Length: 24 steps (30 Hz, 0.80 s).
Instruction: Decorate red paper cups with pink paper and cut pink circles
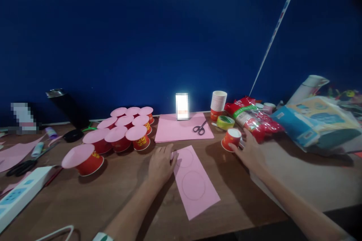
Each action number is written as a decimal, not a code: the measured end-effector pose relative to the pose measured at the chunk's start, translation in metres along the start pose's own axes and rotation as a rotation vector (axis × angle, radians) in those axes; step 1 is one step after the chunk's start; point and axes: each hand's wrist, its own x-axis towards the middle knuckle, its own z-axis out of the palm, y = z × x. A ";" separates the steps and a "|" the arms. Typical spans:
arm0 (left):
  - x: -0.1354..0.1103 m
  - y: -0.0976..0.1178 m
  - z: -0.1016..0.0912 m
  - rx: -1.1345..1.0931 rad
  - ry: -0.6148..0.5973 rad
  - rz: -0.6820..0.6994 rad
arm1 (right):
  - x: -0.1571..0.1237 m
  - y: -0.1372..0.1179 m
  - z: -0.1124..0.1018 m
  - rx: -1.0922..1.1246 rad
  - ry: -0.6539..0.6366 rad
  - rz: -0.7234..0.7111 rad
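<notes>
A pink paper strip (202, 175) with two drawn circles lies aslant on the table. At its upper left edge is my left hand (162, 163), fingers curled and closed on the paper. My right hand (251, 152) reaches to a red paper cup (231, 139), standing with its white end up. The thumb lies against the cup's lower side and the other fingers are spread to its right. Something small and whitish shows partly between that hand and the cup. Behind the strip, black-handled scissors (199, 128) rest on a pink sheet stack (169, 130).
Several red cups topped with pink paper discs (115, 133) stand at left. Behind the right hand are stacked cups (218, 103), a tape roll (225, 121) and a red packet (249, 115). A blue package (316, 122) lies right; a power strip (24, 192) lies left.
</notes>
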 end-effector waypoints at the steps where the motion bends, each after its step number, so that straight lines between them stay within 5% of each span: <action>1: 0.000 0.000 -0.001 -0.004 0.006 0.008 | -0.001 -0.005 -0.004 0.002 0.052 -0.027; 4: -0.001 -0.004 -0.002 -0.019 -0.013 0.015 | -0.007 -0.037 -0.012 0.054 0.181 -0.266; 9: -0.001 -0.006 -0.005 -0.052 -0.054 -0.004 | -0.010 -0.098 0.005 0.128 -0.084 -0.542; 14: 0.000 -0.006 -0.008 -0.130 -0.025 -0.037 | 0.012 -0.109 0.060 -0.097 -0.383 -0.307; 18: 0.002 -0.007 -0.009 -0.177 -0.038 -0.065 | 0.031 -0.103 0.092 -0.201 -0.395 -0.216; 24: 0.002 -0.003 -0.004 -0.140 -0.085 0.014 | 0.040 -0.103 0.103 -0.247 -0.448 -0.240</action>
